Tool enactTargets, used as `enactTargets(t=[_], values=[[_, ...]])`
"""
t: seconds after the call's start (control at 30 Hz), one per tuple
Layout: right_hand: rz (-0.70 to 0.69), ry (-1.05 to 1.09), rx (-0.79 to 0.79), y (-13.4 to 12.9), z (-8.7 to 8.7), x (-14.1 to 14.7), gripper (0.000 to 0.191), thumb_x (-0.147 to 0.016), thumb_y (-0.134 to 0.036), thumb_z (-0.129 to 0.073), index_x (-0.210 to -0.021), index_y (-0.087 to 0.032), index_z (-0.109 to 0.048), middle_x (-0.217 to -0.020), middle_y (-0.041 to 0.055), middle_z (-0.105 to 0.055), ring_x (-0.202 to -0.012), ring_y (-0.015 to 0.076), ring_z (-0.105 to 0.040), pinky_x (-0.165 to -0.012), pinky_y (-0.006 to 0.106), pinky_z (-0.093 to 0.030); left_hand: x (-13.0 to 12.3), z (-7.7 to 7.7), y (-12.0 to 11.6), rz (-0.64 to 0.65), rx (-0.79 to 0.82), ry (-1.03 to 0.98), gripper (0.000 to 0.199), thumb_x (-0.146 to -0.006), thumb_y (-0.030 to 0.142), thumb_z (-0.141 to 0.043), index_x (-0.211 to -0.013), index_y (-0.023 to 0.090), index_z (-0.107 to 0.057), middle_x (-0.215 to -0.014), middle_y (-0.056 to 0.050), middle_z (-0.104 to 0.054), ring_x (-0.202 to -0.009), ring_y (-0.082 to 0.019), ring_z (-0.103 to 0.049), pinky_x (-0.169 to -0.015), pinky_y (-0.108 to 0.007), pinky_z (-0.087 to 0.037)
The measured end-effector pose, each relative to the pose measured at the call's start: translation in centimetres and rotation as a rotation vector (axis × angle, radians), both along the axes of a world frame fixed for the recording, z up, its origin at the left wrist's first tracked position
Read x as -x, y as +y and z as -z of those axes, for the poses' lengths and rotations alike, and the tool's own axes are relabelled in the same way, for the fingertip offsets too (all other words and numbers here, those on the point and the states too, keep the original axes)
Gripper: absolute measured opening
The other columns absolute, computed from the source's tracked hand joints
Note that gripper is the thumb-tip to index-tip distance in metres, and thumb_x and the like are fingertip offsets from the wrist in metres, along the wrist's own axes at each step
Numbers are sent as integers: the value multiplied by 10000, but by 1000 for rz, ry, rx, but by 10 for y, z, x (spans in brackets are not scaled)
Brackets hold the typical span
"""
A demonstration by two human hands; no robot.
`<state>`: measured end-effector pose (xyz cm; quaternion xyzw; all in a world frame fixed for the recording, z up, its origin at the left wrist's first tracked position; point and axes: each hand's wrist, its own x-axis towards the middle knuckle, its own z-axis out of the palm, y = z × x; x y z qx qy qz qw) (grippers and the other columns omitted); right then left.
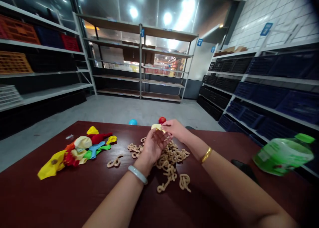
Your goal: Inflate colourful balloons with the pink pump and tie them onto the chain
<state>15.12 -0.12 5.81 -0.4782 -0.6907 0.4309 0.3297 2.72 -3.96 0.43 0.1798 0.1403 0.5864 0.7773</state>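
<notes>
Over a pile of tan, curly, knobbly pieces (171, 158), my two hands meet near the far edge of the table. My right hand (175, 130), with a gold bangle at the wrist, pinches what looks like a pale yellow deflated balloon (156, 125). Just in front of it my left hand (155, 145) is turned palm up, its fingers loosely bent and spread, nothing visible in the palm. A pale bangle circles that wrist. To the left lies a heap of limp balloons (83, 142) in yellow, red, white, blue and green.
The dark red table (99, 201) also bears a green-capped bottle of green liquid (281, 155) and a black object (245, 170) at right. Beyond the far edge, a blue ball (133, 122) and a red round thing (162, 120) show. Shelving with crates (264, 95) lines the room.
</notes>
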Motion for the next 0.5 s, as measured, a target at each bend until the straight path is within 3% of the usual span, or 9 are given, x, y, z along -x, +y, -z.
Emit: enactTargets(t=[0.1, 0.23, 0.37, 0.5], values=[[141, 4, -131, -8, 19, -17, 97, -775, -269, -605, -776, -173, -614, -605, -38, -562, -520, 107, -485, -498, 225, -358, -12, 4, -7, 79, 9, 42, 189, -884, 337, -606, -953, 166, -649, -936, -89, -717, -905, -205, -682, -909, -394, -517], [241, -130, -442, -23, 33, -25, 61, -816, -213, -582, -781, -190, -626, -730, -5, -640, -684, 142, -567, -652, 258, -413, -25, 9, -18, 147, 10, 133, 211, -876, 328, -632, -1009, 165, -652, -1007, -105, -716, -964, -220, -676, -906, -390, -524], [147, -278, -598, -36, 36, -28, 159, -885, -159, -505, -863, -190, -660, -884, 40, -690, -841, 173, -600, -780, 287, -426, -30, 14, -23, 29, 30, 273, 197, -831, 277, -693, -986, 162, -661, -965, -92, -725, -885, -204, -696, -870, -368, -549], [16, -244, -623, -44, 30, -41, 250, -937, -181, -448, -1083, -209, -649, -1067, 40, -701, -972, 165, -620, -868, 284, -441, -26, 11, -19, -81, 17, 256, 139, -831, 199, -686, -962, 156, -667, -947, -68, -729, -841, -173, -704, -880, -358, -559]])
